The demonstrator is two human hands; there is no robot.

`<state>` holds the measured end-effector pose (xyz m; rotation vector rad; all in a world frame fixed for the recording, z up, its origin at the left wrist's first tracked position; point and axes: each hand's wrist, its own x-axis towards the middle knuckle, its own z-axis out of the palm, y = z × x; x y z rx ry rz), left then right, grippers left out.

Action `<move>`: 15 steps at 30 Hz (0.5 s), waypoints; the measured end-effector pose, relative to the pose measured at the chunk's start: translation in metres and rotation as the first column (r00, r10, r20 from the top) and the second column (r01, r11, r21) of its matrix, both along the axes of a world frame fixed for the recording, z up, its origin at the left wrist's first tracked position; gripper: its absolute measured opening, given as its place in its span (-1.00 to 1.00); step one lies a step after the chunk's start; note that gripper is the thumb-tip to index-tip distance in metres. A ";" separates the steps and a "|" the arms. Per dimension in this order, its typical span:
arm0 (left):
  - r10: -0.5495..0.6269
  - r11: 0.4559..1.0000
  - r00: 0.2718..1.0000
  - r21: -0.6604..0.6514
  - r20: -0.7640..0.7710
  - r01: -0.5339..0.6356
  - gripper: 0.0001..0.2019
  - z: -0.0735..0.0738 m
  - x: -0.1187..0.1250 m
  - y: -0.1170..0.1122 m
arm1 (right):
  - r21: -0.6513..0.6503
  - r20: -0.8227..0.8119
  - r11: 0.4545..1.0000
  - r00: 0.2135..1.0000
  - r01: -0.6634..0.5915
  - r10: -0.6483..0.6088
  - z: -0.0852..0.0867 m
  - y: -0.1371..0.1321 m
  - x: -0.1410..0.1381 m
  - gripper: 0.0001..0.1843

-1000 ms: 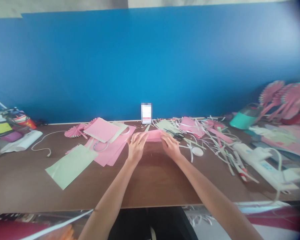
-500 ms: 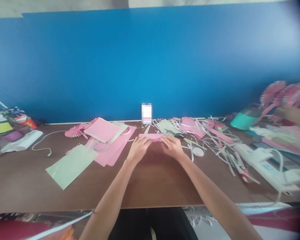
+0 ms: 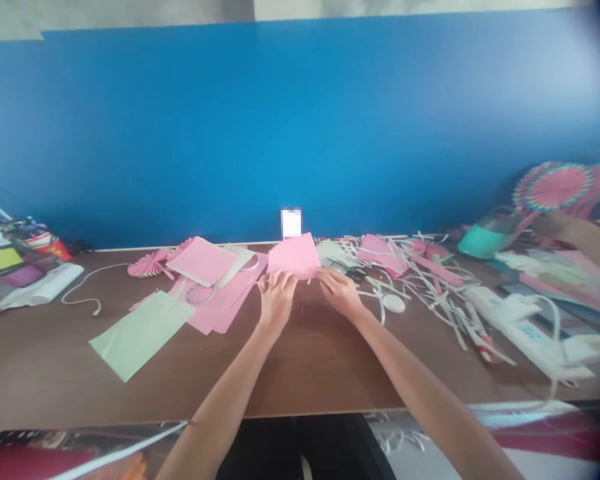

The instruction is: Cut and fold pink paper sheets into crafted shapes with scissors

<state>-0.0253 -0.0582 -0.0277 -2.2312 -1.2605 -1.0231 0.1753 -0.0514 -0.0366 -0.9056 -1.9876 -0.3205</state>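
A pink paper sheet (image 3: 295, 255) stands tilted up from the brown table (image 3: 305, 360), just in front of my hands. My left hand (image 3: 276, 299) pinches its lower left edge, fingers closed on the paper. My right hand (image 3: 339, 291) holds the lower right edge the same way. Left of my hands lie more pink sheets (image 3: 220, 300), a pink pad (image 3: 203, 260) and a pale green sheet (image 3: 141, 333).
Paper strips and scraps (image 3: 420, 273) litter the table to the right, with a white round disc (image 3: 395, 303), a white power strip (image 3: 520, 327) and a teal container (image 3: 487, 237). Another person's arm (image 3: 580, 233) reaches by pink paper fans (image 3: 560, 187). A white cable (image 3: 87, 293) lies at left.
The pink sheet, folded flat and narrow under my fingers before, now stands lifted and unfolded upward. At the far right another person's arm has come into view and the pink fans have shifted.
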 end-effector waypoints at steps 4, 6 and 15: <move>-0.040 0.986 0.996 -0.164 -0.082 0.026 -0.70 -0.001 -0.002 0.004 | -0.063 0.114 0.998 0.993 0.014 -0.007 0.000 0.002 0.003 -0.74; -0.067 0.972 0.991 -0.231 -0.119 0.038 -0.64 -0.003 -0.002 0.006 | -0.089 0.164 0.996 0.986 0.015 0.000 0.000 0.003 0.003 -0.73; -0.179 0.955 0.973 -0.265 -0.149 0.135 -0.74 -0.008 0.003 0.012 | -0.159 0.167 0.985 0.982 -0.064 0.091 -0.001 0.003 0.005 -0.67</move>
